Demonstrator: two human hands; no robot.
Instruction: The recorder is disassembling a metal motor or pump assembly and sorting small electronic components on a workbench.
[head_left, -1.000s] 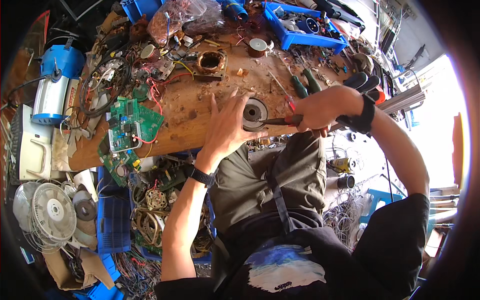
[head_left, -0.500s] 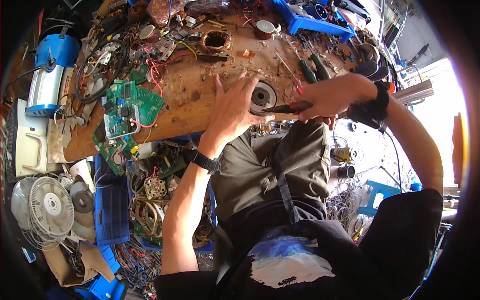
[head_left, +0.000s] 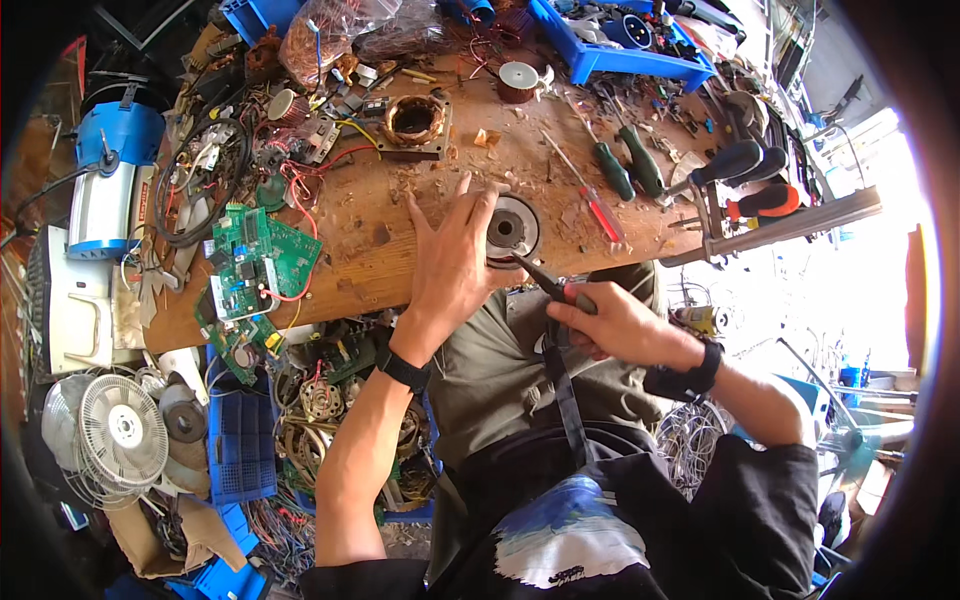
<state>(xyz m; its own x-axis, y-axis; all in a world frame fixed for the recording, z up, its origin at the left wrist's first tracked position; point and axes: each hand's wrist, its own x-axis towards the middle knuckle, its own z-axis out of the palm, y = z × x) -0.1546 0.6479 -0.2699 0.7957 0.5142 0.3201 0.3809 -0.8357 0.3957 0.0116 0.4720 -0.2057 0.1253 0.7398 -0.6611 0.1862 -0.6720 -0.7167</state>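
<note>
A round grey metal part (head_left: 522,219) with a dark hub and a hole at its centre lies on the wooden bench near the front edge. My left hand (head_left: 453,252) grips it from the left, fingers on its far side and thumb along its near rim. My right hand (head_left: 622,325) is closed round the red and black handles of long-nose pliers (head_left: 537,276). The pliers' dark jaws point up and left, and their tip meets the near rim of the round part. Whether the jaws pinch anything there is too small to tell.
A red-handled screwdriver (head_left: 603,214) and green-handled tools (head_left: 613,170) lie to the right, beside a bar clamp (head_left: 790,225) at the bench edge. Green circuit boards (head_left: 290,250) overhang the left edge. A copper-wound stator (head_left: 414,122) and a blue bin (head_left: 640,66) sit farther back.
My right hand and the pliers have swung down and nearer to me, so the jaws now slant up to the rim instead of lying across the part. My left hand keeps its grip.
</note>
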